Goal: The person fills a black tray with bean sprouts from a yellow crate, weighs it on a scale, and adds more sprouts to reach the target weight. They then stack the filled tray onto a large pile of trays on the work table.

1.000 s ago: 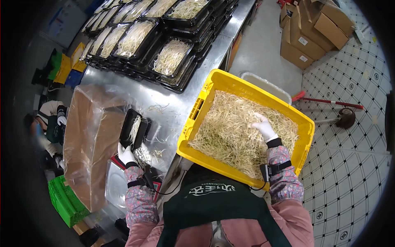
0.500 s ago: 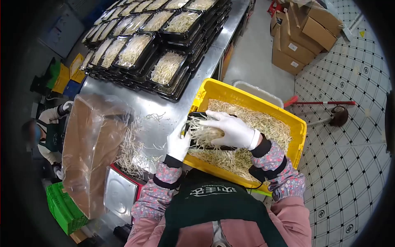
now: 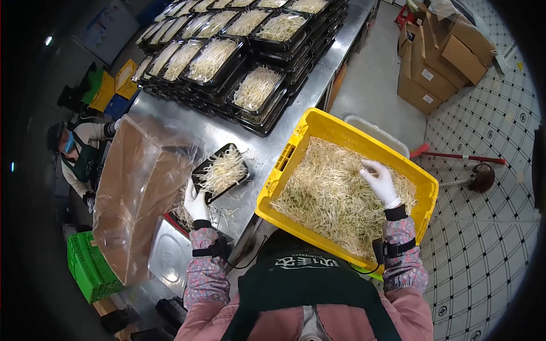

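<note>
My left hand (image 3: 196, 203), in a white glove, grips the near left edge of a black plastic tray (image 3: 206, 193) over the metal table. Bean sprouts (image 3: 226, 170) are heaped in that tray, some hanging past its rim. Above the right part of a yellow crate (image 3: 284, 213) is my gloved right hand (image 3: 380, 184), fingers bent and apart, with nothing visible in it. Loose bean sprouts (image 3: 330, 193) fill the crate's bottom, partly hidden under that hand.
Stacked trays of sprouts (image 3: 213, 59) cover the table's far side. A plastic-lined cardboard box (image 3: 133, 199) and a scale (image 3: 169, 256) are at left, near a green crate (image 3: 91, 267). Another person (image 3: 79, 153) stands beyond the box. Cartons (image 3: 443, 62) and a broom (image 3: 482, 177) are at right.
My left hand has carried the tray of sprouts left, from over the crate to over the table. My right hand has let go of the sprouts and moved right, above the crate.
</note>
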Demonstrator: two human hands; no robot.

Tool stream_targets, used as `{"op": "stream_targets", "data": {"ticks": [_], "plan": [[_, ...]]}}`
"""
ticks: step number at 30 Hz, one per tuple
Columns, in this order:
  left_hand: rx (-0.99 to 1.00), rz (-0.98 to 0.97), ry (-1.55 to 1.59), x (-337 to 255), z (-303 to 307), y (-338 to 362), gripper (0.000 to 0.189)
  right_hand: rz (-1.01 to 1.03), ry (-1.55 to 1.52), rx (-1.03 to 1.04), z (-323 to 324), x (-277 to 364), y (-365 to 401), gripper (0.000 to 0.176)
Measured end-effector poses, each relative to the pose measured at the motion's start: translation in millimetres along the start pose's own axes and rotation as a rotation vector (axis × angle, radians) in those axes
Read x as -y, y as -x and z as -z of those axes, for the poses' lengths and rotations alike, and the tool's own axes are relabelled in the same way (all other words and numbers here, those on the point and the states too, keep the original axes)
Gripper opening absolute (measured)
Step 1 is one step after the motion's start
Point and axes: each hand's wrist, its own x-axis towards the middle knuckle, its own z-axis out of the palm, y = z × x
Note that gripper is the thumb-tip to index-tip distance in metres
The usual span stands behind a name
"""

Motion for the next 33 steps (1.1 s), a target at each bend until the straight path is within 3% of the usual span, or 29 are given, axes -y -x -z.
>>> {"op": "stream_targets", "data": {"ticks": [3, 5, 7, 8, 10, 13, 17, 19, 20, 23, 24, 25, 26, 27, 29, 30, 31, 33], "plan": [[-0.125, -0.067, -0.113, 66, 40, -10, 0.058, -0.111, 0.108, 0.121, -37, -38, -9, 0.053], [-0.151, 0.192, -0.118, 79, 54, 0, 0.053, -0.059, 0.316, 0.279, -68, -30, -9, 0.069], [-0.177, 0.16, -0.356, 89, 73, 6, 0.05, 0.023, 0.428, 0.405, -101, -30, -21, 0.079], [-0.181, 0.015, -0.505, 92, 82, 8, 0.049, 0.018, 0.426, 0.412, -117, -31, -29, 0.079], [-0.237, -0.024, -0.483, 54, 70, 26, 0.047, 0.004, 0.575, 0.513, -147, -35, -51, 0.087], [-0.172, -0.178, -0.626, 21, 75, 39, 0.04, 0.06, 0.735, 0.46, -199, -55, -77, 0.098], [-0.215, 0.091, -0.282, -26, 50, 59, 0.038, -0.016, 0.87, 0.462, -230, -50, -92, 0.089], [-0.178, 0.087, -0.282, -43, 35, 64, 0.035, -0.081, 0.815, 0.562, -233, -58, -98, 0.085], [-0.11, 0.093, -0.283, -52, 16, 60, 0.034, -0.108, 0.732, 0.629, -232, -68, -96, 0.079], [0.1, 0.056, -0.26, -74, -42, 62, 0.027, -0.016, 0.637, 0.422, -237, -79, -72, 0.056], [0.184, 0.039, -0.158, -82, -69, 64, 0.025, -0.05, 0.594, 0.469, -231, -72, -66, 0.053], [0.318, 0.023, -0.206, -92, -92, 66, 0.025, -0.088, 0.548, 0.514, -225, -68, -57, 0.049], [0.468, 0.014, -0.271, -94, -114, 66, 0.025, 0.008, 0.603, 0.507, -223, -70, -49, 0.049], [0.637, -0.128, -0.289, -83, -133, 65, 0.026, -0.004, 0.599, 0.496, -221, -72, -42, 0.049], [0.891, -0.261, -0.433, -90, -172, 66, 0.029, 0.042, 0.543, 0.496, -220, -73, -33, 0.055], [0.921, -0.255, -0.399, -85, -186, 66, 0.028, 0.043, 0.522, 0.526, -217, -73, -34, 0.074], [0.952, -0.249, -0.368, -79, -195, 64, 0.027, 0.042, 0.51, 0.518, -216, -73, -36, 0.074], [0.938, -0.247, -0.393, -78, -202, 58, 0.028, 0.041, 0.569, 0.433, -213, -71, -44, 0.095]]}}
